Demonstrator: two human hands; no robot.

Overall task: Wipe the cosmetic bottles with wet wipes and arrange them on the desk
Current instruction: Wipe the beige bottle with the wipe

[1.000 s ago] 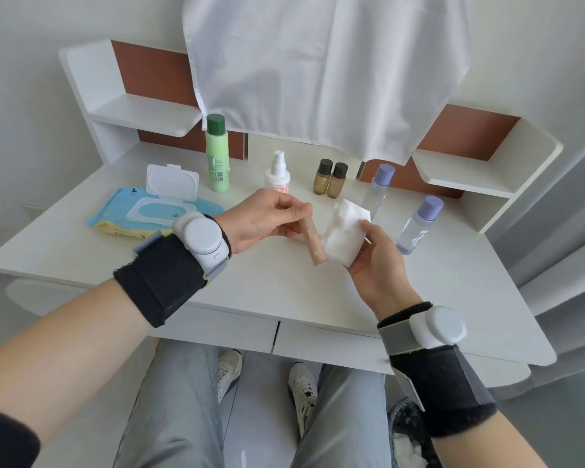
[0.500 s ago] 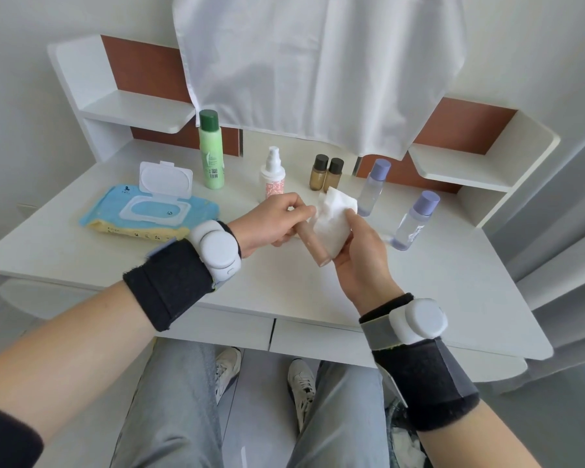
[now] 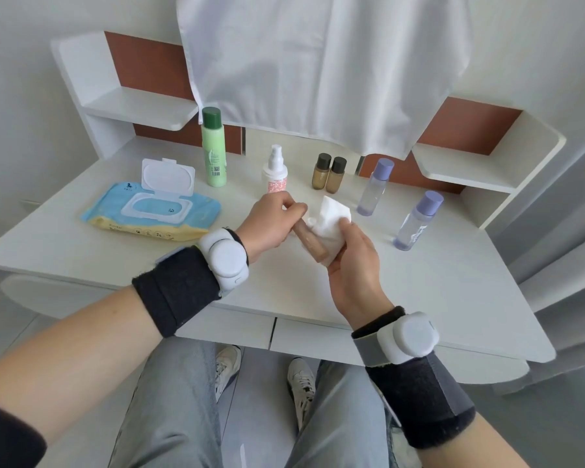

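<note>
My left hand grips the top end of a slim beige cosmetic bottle, held tilted above the white desk. My right hand holds a white wet wipe wrapped around the bottle's right side and lower part. On the desk behind stand a green bottle, a white pump bottle, two small brown bottles, and two clear bottles with purple caps.
An open blue wet-wipe pack lies at the left of the desk. Side shelves flank the back, and a white cloth hangs above the bottles. My knees and shoes show under the desk's front edge.
The right hand has brought the wipe from beside the beige bottle onto it and slid it down around the bottle. The left hand keeps its grip on the top.
</note>
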